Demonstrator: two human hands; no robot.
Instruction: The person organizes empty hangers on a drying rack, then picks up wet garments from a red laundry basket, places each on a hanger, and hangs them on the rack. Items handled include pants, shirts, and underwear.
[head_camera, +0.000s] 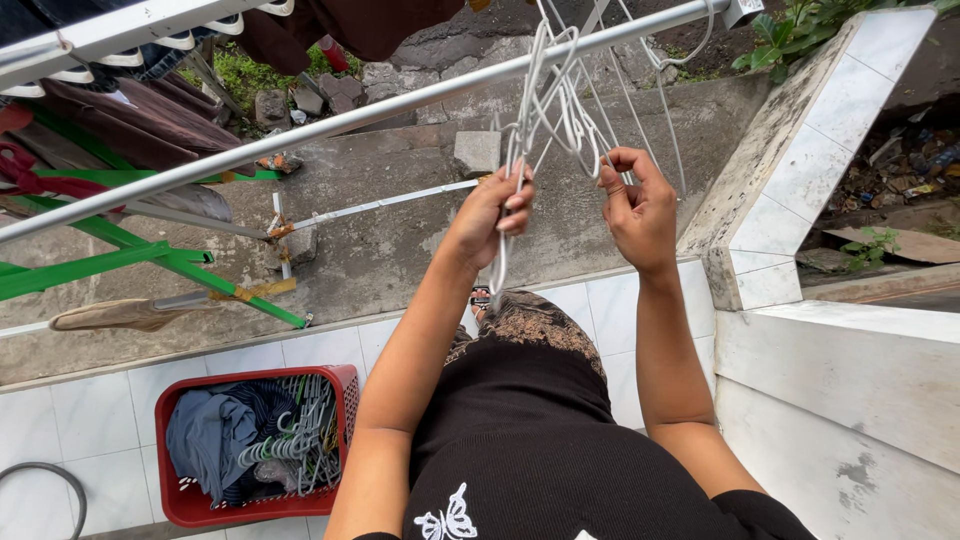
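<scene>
White wire hangers (560, 110) on rail (300, 135), left hand (490, 215), right hand (640, 205) pinching them

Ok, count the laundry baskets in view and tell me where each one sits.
1. A red laundry basket sits on the white tiled floor at lower left, holding dark clothes and a pile of grey hangers. Any others would be out of view.

A red laundry basket (188, 502) sits on the white tiled floor (100, 420), holding dark clothes (215, 440) and a heap of grey hangers (300, 440). Beyond it, a green drying rack (150, 255) stands on bare concrete (400, 240), beside a low white-tiled wall (790, 160).
</scene>
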